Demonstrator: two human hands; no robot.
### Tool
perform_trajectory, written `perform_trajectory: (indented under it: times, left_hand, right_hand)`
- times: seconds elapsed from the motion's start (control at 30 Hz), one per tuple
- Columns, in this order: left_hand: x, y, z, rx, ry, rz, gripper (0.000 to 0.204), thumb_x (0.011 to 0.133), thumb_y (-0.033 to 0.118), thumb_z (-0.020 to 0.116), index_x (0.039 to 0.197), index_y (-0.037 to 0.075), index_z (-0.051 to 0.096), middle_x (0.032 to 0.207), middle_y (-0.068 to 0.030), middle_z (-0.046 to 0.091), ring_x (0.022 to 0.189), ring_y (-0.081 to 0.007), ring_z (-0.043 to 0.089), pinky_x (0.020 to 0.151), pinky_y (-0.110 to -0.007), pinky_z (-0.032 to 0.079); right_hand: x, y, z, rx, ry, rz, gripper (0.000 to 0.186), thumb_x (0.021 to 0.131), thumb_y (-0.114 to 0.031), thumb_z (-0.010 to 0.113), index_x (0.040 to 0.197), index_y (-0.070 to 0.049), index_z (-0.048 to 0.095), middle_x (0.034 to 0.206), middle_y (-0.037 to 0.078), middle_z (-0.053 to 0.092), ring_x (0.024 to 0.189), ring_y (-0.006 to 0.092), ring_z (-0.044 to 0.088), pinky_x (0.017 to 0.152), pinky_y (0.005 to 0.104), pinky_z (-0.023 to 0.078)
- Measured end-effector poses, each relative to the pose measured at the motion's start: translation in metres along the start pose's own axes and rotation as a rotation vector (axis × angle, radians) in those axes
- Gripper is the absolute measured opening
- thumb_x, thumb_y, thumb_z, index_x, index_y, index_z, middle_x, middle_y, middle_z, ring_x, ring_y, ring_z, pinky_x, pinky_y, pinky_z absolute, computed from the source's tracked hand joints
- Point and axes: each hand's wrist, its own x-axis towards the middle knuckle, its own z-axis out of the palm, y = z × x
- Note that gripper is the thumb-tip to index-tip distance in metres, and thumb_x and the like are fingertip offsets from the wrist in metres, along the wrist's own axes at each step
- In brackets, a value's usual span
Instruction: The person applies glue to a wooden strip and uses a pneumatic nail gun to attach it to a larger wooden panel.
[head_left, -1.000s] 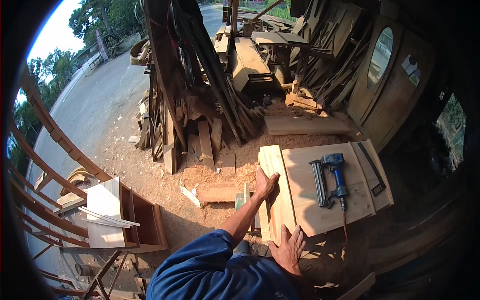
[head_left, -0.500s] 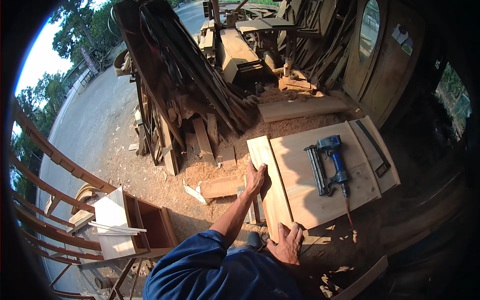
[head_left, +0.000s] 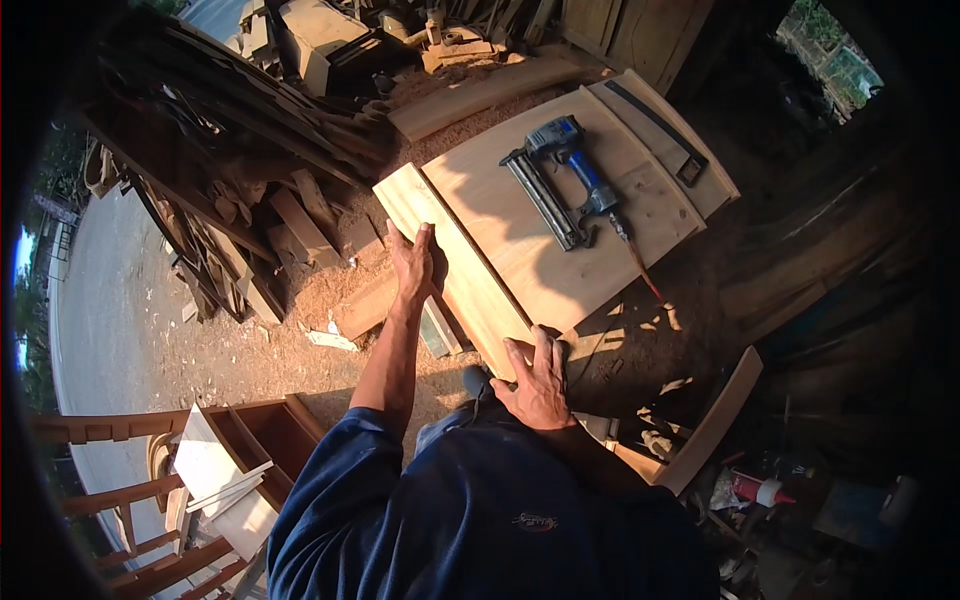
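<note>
Fingers of both hands lie flat on the long pale plank [head_left: 455, 265].

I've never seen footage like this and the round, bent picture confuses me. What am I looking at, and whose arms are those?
The camera sits on a person's head and looks down, so the arms rising from the bottom are that person's own. The wide lens bends straight edges.

The left hand lies flat on a long pale plank, and the right hand rests on the plank's near end. Neither hand grips anything.

The plank lies along the edge of a wide wooden panel. On the panel rests a blue nail gun. Sawdust and stacked scrap wood cover the ground to the left.
</note>
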Motion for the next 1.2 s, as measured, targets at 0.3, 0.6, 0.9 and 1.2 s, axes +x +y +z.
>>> perform_trajectory:
  times: [0.3, 0.6, 0.9, 1.2]
  left_hand:
    - [0.011, -0.019, -0.014, -0.046, -0.076, -0.112, 0.102, 0.093, 0.015, 0.07, 0.153, -0.006, -0.009, 0.123, -0.0255, 0.057, 0.113, -0.0264, 0.06, 0.098, -0.033, 0.048]
    - [0.009, -0.016, -0.01, 0.055, -0.105, -0.114, 0.091, 0.094, 0.018, 0.067, 0.152, -0.011, 0.003, 0.125, -0.0236, 0.058, 0.114, -0.0252, 0.059, 0.098, -0.031, 0.047]
    - [-0.001, 0.001, 0.003, 0.04, -0.024, 0.01, 0.08, 0.094, 0.008, 0.065, 0.152, -0.007, 0.011, 0.124, -0.0204, 0.058, 0.102, -0.0233, 0.064, 0.092, -0.032, 0.051]
    - [-0.006, 0.012, 0.012, 0.025, 0.044, -0.005, 0.081, 0.087, 0.012, 0.067, 0.152, -0.003, 0.02, 0.135, -0.0256, 0.053, 0.119, -0.0312, 0.057, 0.102, -0.038, 0.047]
  right_hand:
    - [-0.051, 0.083, 0.013, 0.697, 0.096, 0.304, 0.064, 0.083, -0.016, 0.08, 0.14, -0.007, 0.052, 0.109, 0.011, 0.063, 0.09, 0.0159, 0.061, 0.084, 0.032, 0.052]
    - [-0.037, 0.073, 0.029, 0.693, 0.206, 0.25, 0.046, 0.088, -0.015, 0.075, 0.13, -0.001, 0.062, 0.105, 0.009, 0.064, 0.088, 0.0141, 0.063, 0.078, 0.0283, 0.052]
    - [-0.021, 0.011, -0.001, 0.048, 0.026, 0.097, 0.096, 0.072, -0.036, 0.085, 0.147, 0.001, 0.037, 0.143, 0.029, 0.032, 0.127, 0.0452, 0.042, 0.103, 0.0507, 0.041]
    - [-0.014, 0.005, 0.017, -0.204, 0.043, -0.001, 0.08, 0.081, -0.035, 0.077, 0.138, 0.008, 0.043, 0.13, 0.032, 0.041, 0.114, 0.0495, 0.046, 0.096, 0.0576, 0.041]
